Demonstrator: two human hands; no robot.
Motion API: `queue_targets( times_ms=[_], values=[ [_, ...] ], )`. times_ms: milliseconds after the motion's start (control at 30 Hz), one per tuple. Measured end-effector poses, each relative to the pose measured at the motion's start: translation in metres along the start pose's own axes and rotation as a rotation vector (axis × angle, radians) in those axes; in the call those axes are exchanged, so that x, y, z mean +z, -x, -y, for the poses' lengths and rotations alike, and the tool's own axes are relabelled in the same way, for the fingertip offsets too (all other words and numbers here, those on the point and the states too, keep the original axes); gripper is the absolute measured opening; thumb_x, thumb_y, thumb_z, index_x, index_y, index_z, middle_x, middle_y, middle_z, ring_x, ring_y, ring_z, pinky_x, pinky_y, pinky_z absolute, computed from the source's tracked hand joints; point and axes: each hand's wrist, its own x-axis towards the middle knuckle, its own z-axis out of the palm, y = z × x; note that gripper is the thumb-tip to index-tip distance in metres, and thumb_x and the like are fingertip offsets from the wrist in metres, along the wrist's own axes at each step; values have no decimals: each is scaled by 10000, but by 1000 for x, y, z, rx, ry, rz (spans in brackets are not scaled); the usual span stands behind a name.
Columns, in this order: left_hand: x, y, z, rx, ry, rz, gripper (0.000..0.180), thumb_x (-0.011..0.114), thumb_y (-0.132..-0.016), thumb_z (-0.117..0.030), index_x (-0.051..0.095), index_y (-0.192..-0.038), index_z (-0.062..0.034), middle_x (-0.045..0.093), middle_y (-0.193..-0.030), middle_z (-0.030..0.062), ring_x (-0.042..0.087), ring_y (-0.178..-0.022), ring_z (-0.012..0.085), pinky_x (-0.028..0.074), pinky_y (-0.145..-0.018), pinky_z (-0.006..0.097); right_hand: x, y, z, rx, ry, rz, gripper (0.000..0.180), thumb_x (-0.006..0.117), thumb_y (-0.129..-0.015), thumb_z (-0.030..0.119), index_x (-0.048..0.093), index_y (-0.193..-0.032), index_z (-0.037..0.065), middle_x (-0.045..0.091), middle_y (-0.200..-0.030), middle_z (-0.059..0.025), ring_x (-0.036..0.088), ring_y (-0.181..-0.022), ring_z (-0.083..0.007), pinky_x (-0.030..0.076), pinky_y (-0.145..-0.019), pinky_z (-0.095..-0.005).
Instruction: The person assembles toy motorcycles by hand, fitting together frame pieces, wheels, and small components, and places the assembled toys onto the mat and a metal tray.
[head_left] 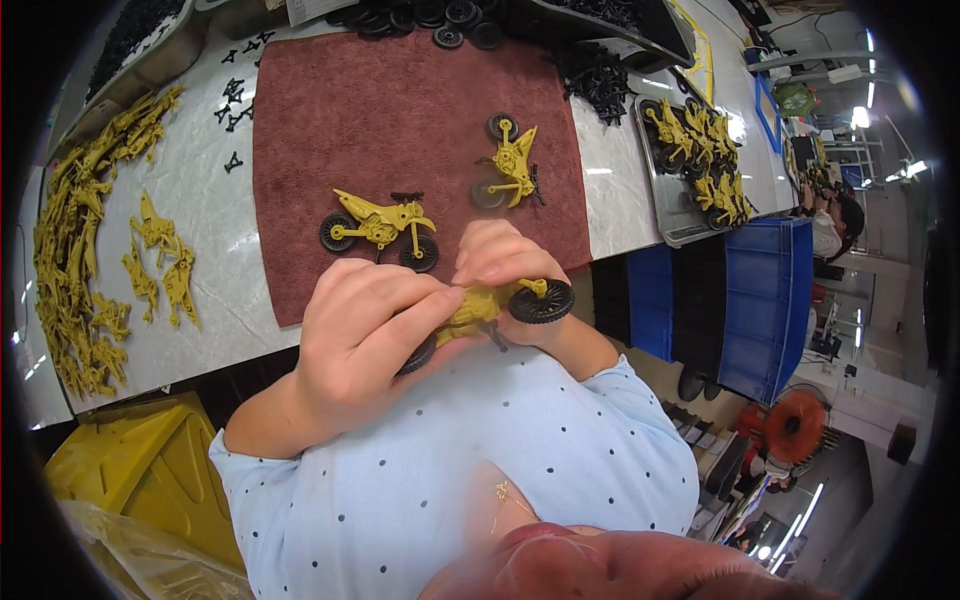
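Both my hands are closed around a yellow toy motorbike (474, 306), held up close to my chest over the near edge of the cloth. My left hand (358, 322) grips one end of it, where part of a black wheel peeks out below the fingers. The fingers of my right hand (503, 256) press on the other side, beside a black spoked wheel (542, 301). My fingers hide much of the bike's body. On the reddish-brown cloth (330, 110) lie a second toy motorbike (383, 222) with two black wheels and a third toy motorbike (512, 165).
Yellow plastic parts (75, 230) are heaped on the left, with loose yellow bodies (165, 255) beside them. Small black parts (233, 92) and black wheels (462, 14) lie farther back. A metal tray (683, 228) of toy motorbikes stands right, near blue crates (762, 300). Another person (830, 230) is beyond.
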Motion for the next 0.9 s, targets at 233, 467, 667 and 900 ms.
queue_targets(
  times_ms=[233, 467, 667, 900],
  values=[
    [1, 2, 0, -68, 18, -20, 462, 837, -582, -67, 644, -995, 11, 647, -877, 124, 629, -762, 273, 471, -680, 349, 0, 2, 0, 58, -59, 11, 447, 789, -786, 208, 565, -1130, 31, 627, -1035, -112, 590, -943, -255, 447, -812, -390],
    [1, 3, 1, -64, 4, -26, 462, 838, -582, -77, 646, -993, 12, 647, -886, 123, 627, -764, 273, 470, -676, 355, 2, 4, 2, 110, -73, -11, 412, 773, -803, 189, 567, -1121, 26, 631, -1024, -119, 604, -947, -262, 454, -817, -389],
    [-1, 4, 2, 125, -104, 6, 462, 826, -621, -163, 646, -1005, 19, 658, -915, 112, 624, -779, 263, 430, -664, 376, 4, 2, 4, 11, -26, -6, 380, 761, -810, 193, 570, -1094, 28, 634, -1035, -136, 623, -930, -271, 468, -814, -398],
    [1, 1, -1, 217, -199, -47, 324, 727, -651, -118, 677, -935, 29, 658, -853, 87, 621, -740, 210, 400, -643, 320, -1, -1, 3, -65, 25, 42, 336, 746, -817, 167, 580, -1082, 45, 640, -1052, -138, 613, -954, -278, 463, -828, -412]
  ],
)
